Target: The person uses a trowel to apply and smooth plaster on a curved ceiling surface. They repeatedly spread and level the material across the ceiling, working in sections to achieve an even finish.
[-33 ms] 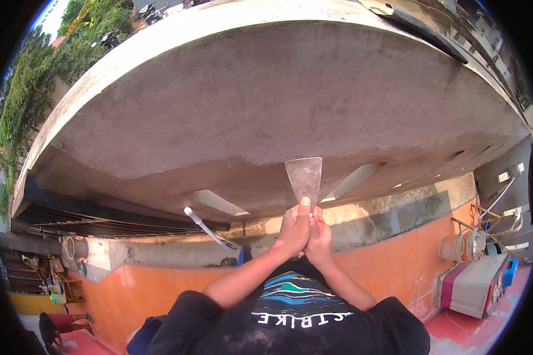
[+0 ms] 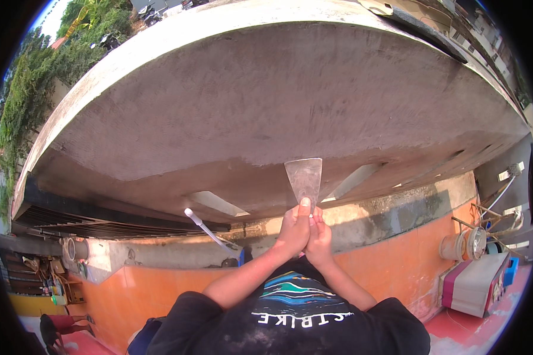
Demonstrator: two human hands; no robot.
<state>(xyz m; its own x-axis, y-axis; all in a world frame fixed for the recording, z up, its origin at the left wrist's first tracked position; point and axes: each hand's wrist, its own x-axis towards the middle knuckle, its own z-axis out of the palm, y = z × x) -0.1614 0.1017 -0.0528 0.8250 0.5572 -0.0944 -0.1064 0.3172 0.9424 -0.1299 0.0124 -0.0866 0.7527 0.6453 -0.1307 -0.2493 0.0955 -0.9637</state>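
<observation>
A putty knife (image 2: pixel 304 176) with a wide, flared metal blade points up and away from me, its blade smeared with pale residue. My left hand (image 2: pixel 294 231) is closed around its lower part, the thumb pressed flat at the base of the blade. My right hand (image 2: pixel 320 238) is closed against the left, with its fingertips at the knife's right side; the handle is hidden by both hands. Just beyond the blade's tip stands a curved wall (image 2: pixel 266 106), its upper band coated in smooth grey and its lower band darker brown, with an uneven border between them.
Slanted openings (image 2: pixel 220 202) pierce the lower wall. A dark metal grille (image 2: pixel 100 216) runs along the left. A white rod (image 2: pixel 206 227) with a rounded end leans left of my arms. Buckets (image 2: pixel 465 245) and a draped bulky object (image 2: pixel 474 285) stand right; another person (image 2: pixel 65 324) is at lower left.
</observation>
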